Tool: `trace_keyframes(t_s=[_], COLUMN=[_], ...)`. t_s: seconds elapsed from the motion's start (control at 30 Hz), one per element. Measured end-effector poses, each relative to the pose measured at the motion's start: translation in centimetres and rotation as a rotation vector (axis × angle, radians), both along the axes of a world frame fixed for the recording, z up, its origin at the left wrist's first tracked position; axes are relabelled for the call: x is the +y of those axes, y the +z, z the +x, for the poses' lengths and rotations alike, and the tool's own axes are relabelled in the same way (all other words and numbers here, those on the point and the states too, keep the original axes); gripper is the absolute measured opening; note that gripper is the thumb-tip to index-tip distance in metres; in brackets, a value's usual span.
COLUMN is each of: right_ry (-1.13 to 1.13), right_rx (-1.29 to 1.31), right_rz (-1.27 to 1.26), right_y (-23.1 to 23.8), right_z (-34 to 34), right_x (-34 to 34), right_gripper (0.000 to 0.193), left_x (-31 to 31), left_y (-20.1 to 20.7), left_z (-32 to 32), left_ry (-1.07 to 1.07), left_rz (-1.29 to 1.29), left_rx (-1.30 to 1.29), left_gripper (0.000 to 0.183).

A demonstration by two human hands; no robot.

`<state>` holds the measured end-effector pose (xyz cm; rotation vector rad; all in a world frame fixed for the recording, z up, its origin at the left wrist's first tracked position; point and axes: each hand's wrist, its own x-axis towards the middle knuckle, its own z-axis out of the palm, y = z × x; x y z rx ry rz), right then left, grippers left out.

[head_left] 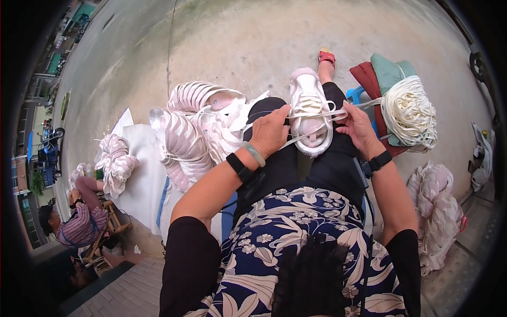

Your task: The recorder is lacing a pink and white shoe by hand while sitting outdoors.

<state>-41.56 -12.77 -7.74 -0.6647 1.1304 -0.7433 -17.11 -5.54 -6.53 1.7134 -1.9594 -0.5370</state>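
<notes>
A white and pale pink sneaker upper [308, 95] lies over my thighs, its rounded opening toward me. Flat white laces [320, 113] cross it. At its left side, my left hand [268, 131] is closed, with a lace running from the fingers past the shoe opening. My right hand [356, 127] pinches lace strands just right of the upper, drawn out sideways. Close beyond the right hand, a thick hank of cream laces [409, 113] rests on folded green and dark red cloths [388, 68].
Nested pink and white uppers [182, 140] are heaped left of my legs on a white sheet [142, 174]. A tied bundle of them [117, 158] lies farther left. More bundles [433, 211] sit at the right. Another person [82, 222] sits at far left. A blue stool [356, 95] stands under the cloths.
</notes>
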Motion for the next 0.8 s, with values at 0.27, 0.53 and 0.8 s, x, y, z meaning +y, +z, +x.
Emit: trace_keyframes(t_s=[0.27,0.53,0.8], right_ry=[0.037,0.424,0.478], right_rx=[0.528,0.358,0.384], right_rz=[-0.869,-0.31,-0.15], right_y=[4.2,2.3,2.1], right_z=[2.8,6.2,8.7], right_x=[2.7,4.3,4.2], right_gripper=[0.008,0.013,0.01], left_x=[0.8,4.2,5.5], left_y=[-0.8,2.0,0.9], left_z=[2.1,8.0,12.8], left_ry=[-0.147,-0.188,0.107], left_rz=[-0.181,-0.182,-0.162], left_rx=[-0.037,-0.241,-0.439], left_gripper=[0.01,0.004,0.004])
